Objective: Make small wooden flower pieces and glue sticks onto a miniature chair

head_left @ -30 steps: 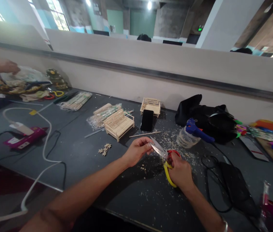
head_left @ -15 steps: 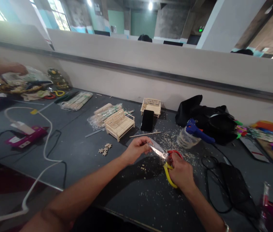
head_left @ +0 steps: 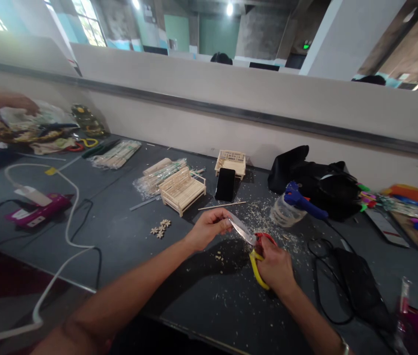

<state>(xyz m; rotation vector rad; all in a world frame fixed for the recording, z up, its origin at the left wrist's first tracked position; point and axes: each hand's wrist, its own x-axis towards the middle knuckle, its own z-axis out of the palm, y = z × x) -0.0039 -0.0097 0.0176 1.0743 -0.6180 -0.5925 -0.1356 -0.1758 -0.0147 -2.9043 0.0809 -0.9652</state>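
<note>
My right hand is wrapped round the handles of a pair of scissors, one loop red and the other yellow. The blades point up and left, reaching my left hand. Its thumb and fingers are pinched together at the blade tips; whatever they hold is too small to make out. Below the blades, small pale offcuts lie on the dark table. Left of my left hand are several small flower-shaped wooden pieces. Beyond it stands a miniature wooden bench, and a thin stick lies just past my fingers.
A phone leans on a second miniature bench. A blue glue gun rests on a clear tub, its cable running right. Left are bagged sticks, a purple power strip with a white cord and another person's hand.
The scissor blades have come closer together, and the handle loops have shifted slightly left with my right hand. My left hand keeps its pinch in nearly the same place.
</note>
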